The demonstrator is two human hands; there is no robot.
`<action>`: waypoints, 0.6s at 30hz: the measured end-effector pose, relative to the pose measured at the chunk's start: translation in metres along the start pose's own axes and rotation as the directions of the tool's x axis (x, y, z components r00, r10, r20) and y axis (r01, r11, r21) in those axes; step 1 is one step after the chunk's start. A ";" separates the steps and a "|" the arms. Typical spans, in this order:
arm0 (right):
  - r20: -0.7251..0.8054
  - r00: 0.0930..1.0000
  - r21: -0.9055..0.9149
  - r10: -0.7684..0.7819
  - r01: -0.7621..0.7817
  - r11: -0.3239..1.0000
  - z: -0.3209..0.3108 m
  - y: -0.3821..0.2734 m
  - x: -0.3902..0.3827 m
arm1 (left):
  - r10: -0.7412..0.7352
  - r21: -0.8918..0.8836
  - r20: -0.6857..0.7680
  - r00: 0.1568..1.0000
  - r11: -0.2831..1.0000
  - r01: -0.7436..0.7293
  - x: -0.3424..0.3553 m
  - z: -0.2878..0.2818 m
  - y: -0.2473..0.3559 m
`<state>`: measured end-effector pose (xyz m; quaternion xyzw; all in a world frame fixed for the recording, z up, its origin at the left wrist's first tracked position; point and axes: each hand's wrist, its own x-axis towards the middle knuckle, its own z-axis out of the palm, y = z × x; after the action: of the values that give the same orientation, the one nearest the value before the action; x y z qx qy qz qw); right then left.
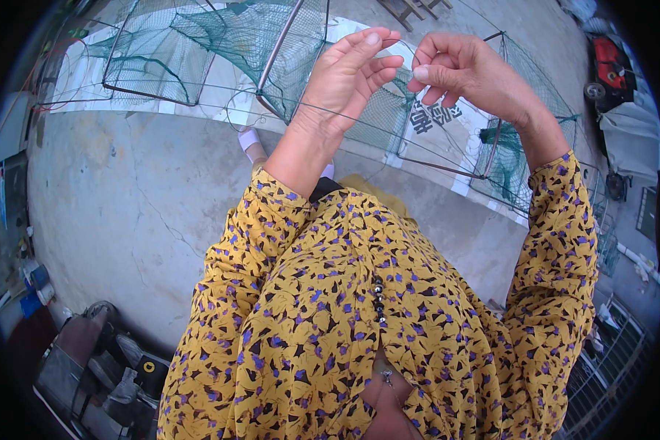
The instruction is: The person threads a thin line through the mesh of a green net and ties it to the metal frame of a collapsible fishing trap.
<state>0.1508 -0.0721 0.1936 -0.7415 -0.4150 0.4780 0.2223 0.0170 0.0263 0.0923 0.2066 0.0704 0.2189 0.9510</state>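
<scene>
Both hands are raised near the top of the view, a short gap apart. My left hand (353, 79) pinches a thin dark cord (402, 42) between thumb and forefinger, its other fingers loosely curled. The cord arcs across the gap to my right hand (462, 72), whose thumb and curled fingers are closed on it. Behind and below the hands stretches a long green mesh net trap (220, 37) with dark rectangular metal frames (279, 55). Part of the netting is hidden behind my hands and wrists.
White sheeting (154, 99) with large dark printing lies under the net on the concrete floor (125, 191). A loop of wire (238, 110) hangs near my shoe (249, 139). Dark machinery (106, 374) stands lower left, a red and black machine (609, 70) upper right, a metal grating (616, 378) lower right.
</scene>
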 end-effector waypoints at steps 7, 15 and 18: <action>-0.100 0.982 -0.067 -0.162 0.156 0.985 0.006 -0.003 0.002 | 0.059 0.759 -0.074 0.995 0.651 0.018 -0.020 -0.013 -0.059; -0.185 0.972 0.063 -0.147 0.161 0.985 0.009 -0.010 0.003 | 0.102 0.790 0.014 0.995 0.609 -0.073 -0.011 -0.021 -0.072; -0.228 0.969 0.112 -0.095 0.122 0.986 0.007 -0.008 0.003 | 0.084 0.803 0.004 0.996 0.594 -0.053 -0.011 -0.022 -0.070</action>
<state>0.1415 -0.0660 0.1946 -0.7511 -0.3969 0.4043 0.3391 0.0293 -0.0279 0.0427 0.6103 0.1692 0.2037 0.7466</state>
